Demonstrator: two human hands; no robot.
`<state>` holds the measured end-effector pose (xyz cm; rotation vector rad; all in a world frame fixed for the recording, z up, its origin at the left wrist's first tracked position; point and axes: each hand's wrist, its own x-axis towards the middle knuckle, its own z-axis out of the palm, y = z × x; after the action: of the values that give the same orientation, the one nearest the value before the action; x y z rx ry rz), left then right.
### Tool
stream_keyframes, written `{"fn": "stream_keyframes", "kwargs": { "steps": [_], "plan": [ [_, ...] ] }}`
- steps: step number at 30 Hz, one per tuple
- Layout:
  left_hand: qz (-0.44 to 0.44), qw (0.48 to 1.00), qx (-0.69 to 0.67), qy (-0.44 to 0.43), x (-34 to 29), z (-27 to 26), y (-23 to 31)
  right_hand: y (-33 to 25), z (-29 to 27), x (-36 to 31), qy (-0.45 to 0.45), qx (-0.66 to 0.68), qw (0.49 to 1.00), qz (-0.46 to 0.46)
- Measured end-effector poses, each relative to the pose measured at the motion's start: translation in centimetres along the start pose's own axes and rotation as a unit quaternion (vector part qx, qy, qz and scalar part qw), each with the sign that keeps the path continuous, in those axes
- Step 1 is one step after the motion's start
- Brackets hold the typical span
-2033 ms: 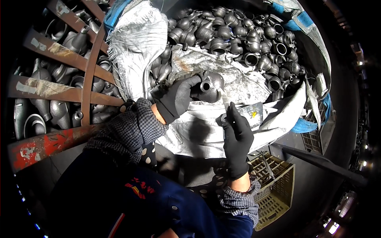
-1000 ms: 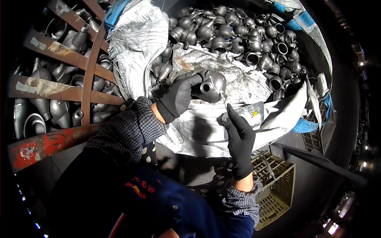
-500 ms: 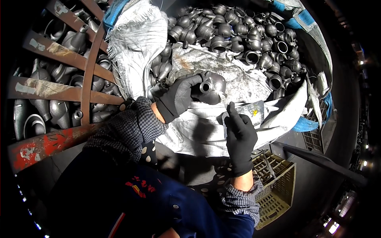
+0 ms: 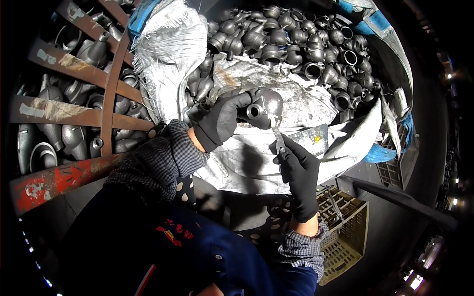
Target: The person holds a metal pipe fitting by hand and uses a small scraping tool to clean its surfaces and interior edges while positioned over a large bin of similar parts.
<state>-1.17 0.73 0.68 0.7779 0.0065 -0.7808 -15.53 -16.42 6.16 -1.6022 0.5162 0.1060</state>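
L grip (image 4: 218, 122) holding metal casting (image 4: 273, 102) abv sack's (image 4: 224, 172) near edge | R grip (image 4: 300, 170) holding thin blade (image 4: 277, 134) | casting prob. heavy, rigid; hold rnd body

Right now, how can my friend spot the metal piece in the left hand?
Find the big white sack holding a heap of dark metal pieces. Near its front edge, a black-gloved left hand grips one round piece with a small open spout. Unlike the heaped ones, it's held alone, near the thin tool in the right hand.

Dark grey floor (image 4: 387, 232), scattered white lights (image 4: 416, 282) at right, probably lamps.
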Motion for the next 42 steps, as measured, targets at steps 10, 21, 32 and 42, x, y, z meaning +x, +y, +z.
{"fn": "stream_keyframes", "kwargs": {
  "steps": [10,21,32,42],
  "plan": [
    [0.031,0.999,-0.015,-0.024,0.5,-0.5,-0.4,1.4,0.2,0.1,0.066,-0.058,0.992,-0.094],
    [0.033,0.997,0.000,0.071,0.1,1.3,-0.6,1.0,1.0,-0.2,0.114,-0.249,0.932,-0.237],
    [0.053,0.995,0.066,0.058,-0.3,2.1,-0.2,0.7,1.1,-0.3,0.130,-0.313,0.909,-0.241],
    [0.011,0.998,0.001,0.062,-0.4,2.5,0.2,0.2,0.4,0.6,0.105,0.043,0.986,-0.124]
  ]
}}
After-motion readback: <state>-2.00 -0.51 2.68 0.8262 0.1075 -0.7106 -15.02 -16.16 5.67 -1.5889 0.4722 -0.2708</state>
